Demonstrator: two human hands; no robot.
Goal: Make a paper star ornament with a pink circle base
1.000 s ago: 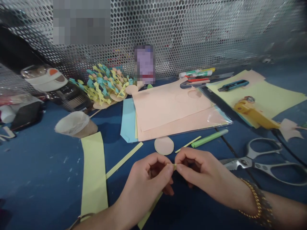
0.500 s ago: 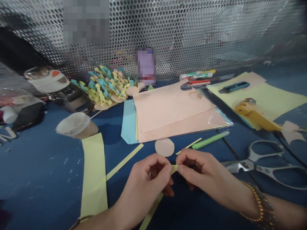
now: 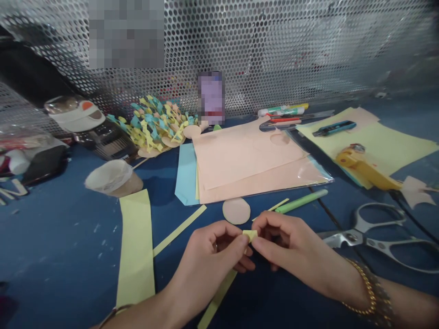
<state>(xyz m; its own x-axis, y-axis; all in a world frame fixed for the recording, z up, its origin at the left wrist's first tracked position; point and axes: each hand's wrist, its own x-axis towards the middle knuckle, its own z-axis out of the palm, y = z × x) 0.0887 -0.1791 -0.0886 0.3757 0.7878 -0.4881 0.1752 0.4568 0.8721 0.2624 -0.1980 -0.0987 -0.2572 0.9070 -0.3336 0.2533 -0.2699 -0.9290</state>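
Observation:
Both my hands meet over the blue table, pinching a yellow paper strip [image 3: 249,235] whose end is folded into a small flat shape. My left hand [image 3: 219,256] is closed on it from the left, and the strip's long tail [image 3: 217,299] hangs out below that hand. From the other side, thumb and forefinger of my right hand [image 3: 291,244] press the folded bit. Just beyond the fingertips lies a pale pink paper circle [image 3: 236,210]. A loose yellow strip [image 3: 180,230] and a wide yellow paper piece [image 3: 136,251] lie left of my left hand.
Metal scissors [image 3: 356,237] and a green pen [image 3: 302,201] lie to the right. Pink sheets [image 3: 240,155] cover the middle, with a paper cup [image 3: 115,177] at left. Behind it stand paper flowers [image 3: 157,121]. A yellow-handled cutter [image 3: 366,167] rests on yellow paper [image 3: 401,141].
The folded end of the strip now shows as a flat, sharper-edged shape between my fingertips, where it looked crumpled before. My hands have barely moved; the view has shifted slightly.

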